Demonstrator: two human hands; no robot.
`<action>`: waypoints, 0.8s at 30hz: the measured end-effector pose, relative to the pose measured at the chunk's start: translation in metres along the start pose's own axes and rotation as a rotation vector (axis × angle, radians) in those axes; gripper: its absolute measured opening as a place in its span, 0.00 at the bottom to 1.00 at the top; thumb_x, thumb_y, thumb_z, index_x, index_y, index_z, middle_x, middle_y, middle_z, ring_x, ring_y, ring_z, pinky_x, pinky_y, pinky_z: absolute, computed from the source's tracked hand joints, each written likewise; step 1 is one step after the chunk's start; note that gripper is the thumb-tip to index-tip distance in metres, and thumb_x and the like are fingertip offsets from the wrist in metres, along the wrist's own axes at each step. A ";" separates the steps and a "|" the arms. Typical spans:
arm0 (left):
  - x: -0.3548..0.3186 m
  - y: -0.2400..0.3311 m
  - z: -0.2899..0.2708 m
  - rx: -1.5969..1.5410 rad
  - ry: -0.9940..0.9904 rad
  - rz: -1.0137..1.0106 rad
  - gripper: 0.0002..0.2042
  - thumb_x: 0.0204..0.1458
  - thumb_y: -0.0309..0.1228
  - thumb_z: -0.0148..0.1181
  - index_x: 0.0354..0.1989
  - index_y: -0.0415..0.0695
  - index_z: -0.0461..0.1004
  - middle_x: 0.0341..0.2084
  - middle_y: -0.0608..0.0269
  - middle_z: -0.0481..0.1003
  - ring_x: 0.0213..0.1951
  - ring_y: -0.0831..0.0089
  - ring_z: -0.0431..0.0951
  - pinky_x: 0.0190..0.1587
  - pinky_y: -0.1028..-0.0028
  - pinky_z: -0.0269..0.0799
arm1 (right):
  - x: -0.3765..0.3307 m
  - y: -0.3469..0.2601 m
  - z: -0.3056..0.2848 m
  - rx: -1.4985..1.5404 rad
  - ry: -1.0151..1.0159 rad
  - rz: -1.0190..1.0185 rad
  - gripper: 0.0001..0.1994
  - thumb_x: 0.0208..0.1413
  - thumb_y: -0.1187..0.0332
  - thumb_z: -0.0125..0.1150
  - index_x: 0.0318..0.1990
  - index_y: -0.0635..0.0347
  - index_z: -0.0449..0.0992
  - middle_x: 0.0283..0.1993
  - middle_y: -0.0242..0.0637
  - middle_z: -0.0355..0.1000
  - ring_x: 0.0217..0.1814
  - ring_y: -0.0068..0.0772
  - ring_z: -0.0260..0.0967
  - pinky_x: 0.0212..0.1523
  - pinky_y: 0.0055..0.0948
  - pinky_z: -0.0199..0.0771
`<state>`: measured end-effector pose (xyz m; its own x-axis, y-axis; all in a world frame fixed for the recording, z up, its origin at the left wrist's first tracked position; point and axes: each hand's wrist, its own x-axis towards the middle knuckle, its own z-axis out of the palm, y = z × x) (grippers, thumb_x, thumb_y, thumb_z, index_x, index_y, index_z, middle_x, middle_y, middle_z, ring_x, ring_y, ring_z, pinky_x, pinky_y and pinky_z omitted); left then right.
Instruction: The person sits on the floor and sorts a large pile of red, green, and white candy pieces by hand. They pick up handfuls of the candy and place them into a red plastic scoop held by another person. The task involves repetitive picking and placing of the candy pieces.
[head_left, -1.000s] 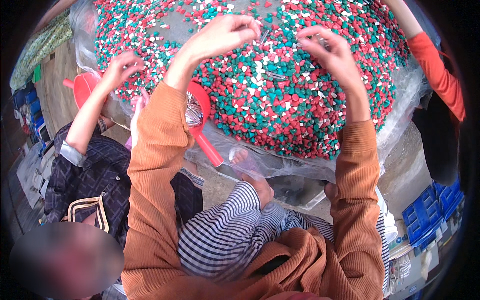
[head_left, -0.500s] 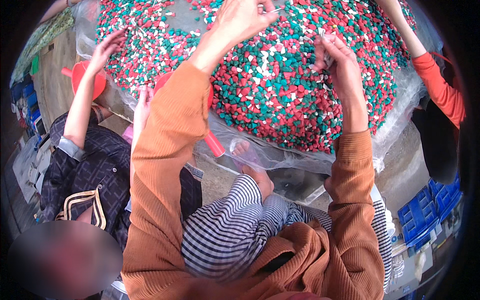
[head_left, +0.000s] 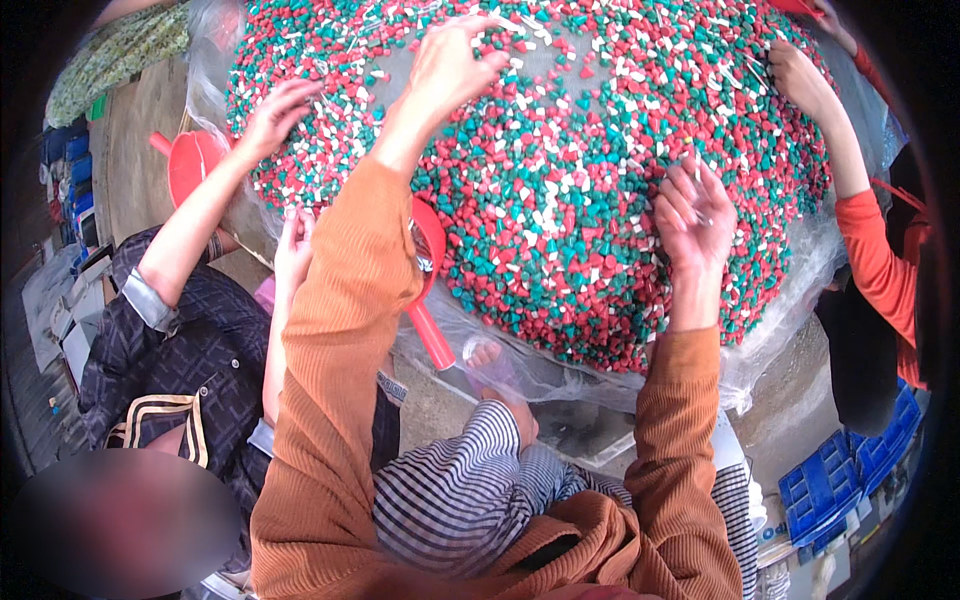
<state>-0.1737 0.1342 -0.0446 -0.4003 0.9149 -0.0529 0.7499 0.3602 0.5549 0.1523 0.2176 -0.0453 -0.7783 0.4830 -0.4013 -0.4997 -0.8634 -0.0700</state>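
Note:
A big heap of small red, green and white pieces [head_left: 560, 200] lies on a clear plastic sheet [head_left: 770, 340]. My left hand [head_left: 450, 65] reaches far up the heap with its fingers bent down onto the pieces; whether it holds any is hidden. My right hand [head_left: 695, 215] hovers over the near right part of the heap with its fingers spread. Both my arms wear orange ribbed sleeves. A red scoop [head_left: 432, 300] lies at the heap's near edge, partly under my left arm.
A co-worker in a dark patterned shirt has one hand [head_left: 280, 115] on the heap's left side, by a second red scoop [head_left: 190, 165]. Another person's hand [head_left: 800, 80], on a red sleeve, works the far right. Blue crates [head_left: 840, 480] stand lower right.
My right hand has drawn back toward me over the heap and spread its fingers. My left hand stays high on the heap. The co-worker's hand at left slid further onto the pieces.

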 end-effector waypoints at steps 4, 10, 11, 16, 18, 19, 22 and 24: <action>0.051 -0.032 0.037 0.095 0.443 0.103 0.46 0.37 0.49 0.72 0.67 0.49 0.58 0.63 0.39 0.56 0.66 0.42 0.50 0.67 0.42 0.36 | -0.017 -0.009 0.002 -0.082 -0.013 -0.125 0.08 0.67 0.67 0.41 0.41 0.62 0.64 0.27 0.33 0.59 0.20 0.21 0.53 0.20 0.21 0.56; 0.054 0.023 0.079 0.213 0.275 -0.099 0.38 0.41 0.49 0.67 0.63 0.50 0.64 0.67 0.43 0.48 0.66 0.38 0.46 0.60 0.32 0.47 | -0.027 -0.002 0.006 -0.185 0.060 -0.174 0.19 0.66 0.71 0.43 0.62 0.68 0.58 0.29 0.33 0.61 0.21 0.18 0.54 0.19 0.17 0.56; 0.027 0.045 0.095 0.267 0.262 0.031 0.30 0.51 0.51 0.60 0.63 0.57 0.66 0.63 0.47 0.60 0.63 0.47 0.58 0.61 0.44 0.53 | -0.030 -0.006 0.014 -0.259 0.085 -0.175 0.22 0.66 0.72 0.43 0.65 0.69 0.55 0.29 0.33 0.61 0.20 0.18 0.54 0.17 0.16 0.56; -0.092 0.144 0.104 0.029 -0.173 0.204 0.33 0.57 0.52 0.52 0.69 0.55 0.56 0.71 0.46 0.39 0.68 0.28 0.35 0.62 0.28 0.42 | -0.019 -0.030 0.060 -0.781 0.228 -0.023 0.12 0.64 0.65 0.50 0.50 0.61 0.68 0.35 0.34 0.72 0.19 0.19 0.62 0.12 0.16 0.56; -0.124 0.159 0.081 -0.043 -0.350 0.337 0.32 0.56 0.44 0.55 0.70 0.57 0.54 0.70 0.47 0.45 0.67 0.27 0.40 0.64 0.33 0.46 | -0.020 -0.034 0.091 -0.862 0.377 0.089 0.09 0.62 0.62 0.54 0.43 0.57 0.69 0.29 0.28 0.70 0.16 0.15 0.58 0.11 0.15 0.50; -0.136 0.168 0.071 -0.049 -0.403 0.396 0.33 0.55 0.40 0.57 0.70 0.57 0.53 0.70 0.48 0.47 0.67 0.27 0.43 0.64 0.35 0.49 | -0.026 -0.049 0.094 -0.951 0.279 0.190 0.09 0.62 0.61 0.56 0.41 0.55 0.69 0.27 0.27 0.69 0.15 0.14 0.56 0.11 0.15 0.49; -0.160 0.181 0.045 -0.075 -0.509 0.434 0.30 0.52 0.30 0.59 0.65 0.55 0.61 0.67 0.54 0.56 0.63 0.39 0.60 0.58 0.47 0.67 | -0.050 -0.073 0.124 -1.323 0.368 0.486 0.14 0.60 0.57 0.60 0.29 0.55 0.69 0.16 0.23 0.60 0.13 0.12 0.54 0.12 0.17 0.49; -0.158 0.169 0.033 -0.157 -0.559 0.475 0.23 0.51 0.29 0.59 0.59 0.52 0.68 0.64 0.56 0.61 0.60 0.47 0.66 0.57 0.53 0.70 | -0.063 -0.084 0.130 -1.709 0.308 0.605 0.17 0.59 0.55 0.61 0.26 0.58 0.72 0.14 0.26 0.61 0.13 0.17 0.57 0.16 0.23 0.57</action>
<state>0.0335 0.0569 0.0295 0.3061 0.9368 -0.1692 0.6746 -0.0881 0.7329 0.1939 0.2784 0.1043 -0.4961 0.2155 -0.8411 0.8289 -0.1707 -0.5326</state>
